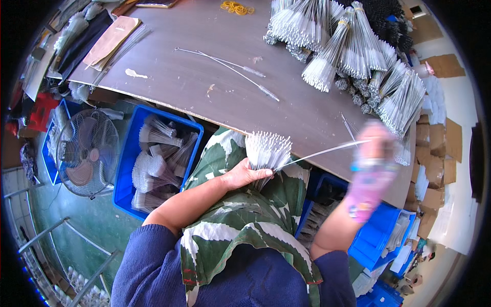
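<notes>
My left hand (240, 175) is wrapped round a bundle of thin wire brushes (268, 149) above my lap, their pale ends fanned upward. My right hand (377, 140), smeared by motion, is over the table's right part. Its fingertips grip a thin pale wire brush (322, 151), which slants down to the left, its lower end at the bundle. Two single wire brushes (230, 71) with small bristled ends lie crossed on the brown table (179, 30). More tied bundles of wire brushes (353, 46) are heaped at the table's far right.
Left of my lap, a blue crate (121, 179) holds several brush bundles, with a standing fan (92, 153) beyond it. Yellow rubber bands (237, 7) and a brown paper packet (113, 41) lie on the table. Another blue crate (376, 235) stands at right; cardboard boxes (434, 174) line the wall.
</notes>
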A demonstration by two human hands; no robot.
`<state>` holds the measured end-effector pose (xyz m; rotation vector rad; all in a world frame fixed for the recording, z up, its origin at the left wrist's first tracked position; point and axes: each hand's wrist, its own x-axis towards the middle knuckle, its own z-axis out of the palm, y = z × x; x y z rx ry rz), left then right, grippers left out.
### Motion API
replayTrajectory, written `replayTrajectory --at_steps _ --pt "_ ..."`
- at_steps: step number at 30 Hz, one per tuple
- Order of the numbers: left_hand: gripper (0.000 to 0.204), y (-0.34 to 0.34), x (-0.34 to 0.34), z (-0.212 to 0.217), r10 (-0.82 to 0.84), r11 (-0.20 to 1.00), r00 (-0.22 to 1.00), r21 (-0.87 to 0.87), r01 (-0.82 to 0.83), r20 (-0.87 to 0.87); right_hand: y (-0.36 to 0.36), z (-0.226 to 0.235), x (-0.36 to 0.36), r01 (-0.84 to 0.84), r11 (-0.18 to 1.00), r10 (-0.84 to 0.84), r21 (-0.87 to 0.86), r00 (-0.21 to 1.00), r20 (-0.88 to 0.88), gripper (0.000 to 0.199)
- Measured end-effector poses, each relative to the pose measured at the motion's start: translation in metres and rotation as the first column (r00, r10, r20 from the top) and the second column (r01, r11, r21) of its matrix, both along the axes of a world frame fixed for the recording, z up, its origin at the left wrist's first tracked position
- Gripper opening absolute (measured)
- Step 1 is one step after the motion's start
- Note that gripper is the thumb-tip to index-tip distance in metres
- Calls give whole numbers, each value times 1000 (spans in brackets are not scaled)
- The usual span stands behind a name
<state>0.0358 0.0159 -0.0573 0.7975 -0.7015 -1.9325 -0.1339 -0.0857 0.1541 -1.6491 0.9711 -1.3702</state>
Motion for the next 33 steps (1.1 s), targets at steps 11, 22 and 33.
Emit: replayTrajectory --at_steps 11,22,33 --pt "26 12 99 81 197 933 374 -290 211 906 -34 -78 65 -41 729 -60 683 990 124 8" --pt "51 -120 153 87 769 639 -311 -662 392 558 -57 -128 66 49 861 165 507 915 -368 23" --pt "45 -132 144 76 688 715 -281 -562 415 669 -81 -107 86 -16 871 287 491 827 -483 24"
